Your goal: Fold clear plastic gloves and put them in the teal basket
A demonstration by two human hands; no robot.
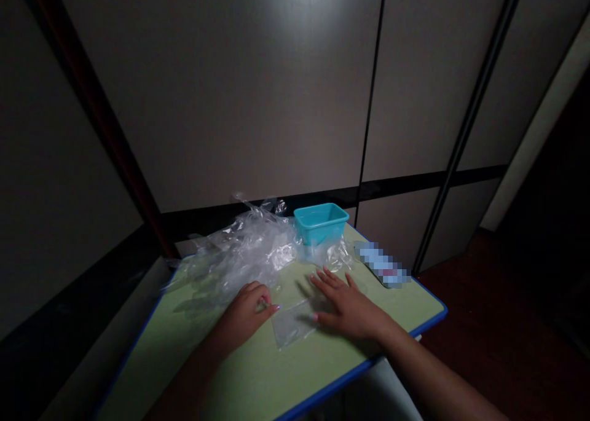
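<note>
Head cam shows 1 bag [291,330] flat on the table [258,381], right hand [346,305] splayed at its 2 o'clock, gripping nothing, probably steadying it, left hand [249,307] curled at 10, can't tell if pinching anything, pile [249,249] at 11.

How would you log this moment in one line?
left hand: curled near bag; right hand: spread over bag; plastic pile: beyond left hand; tub: right of pile
</note>
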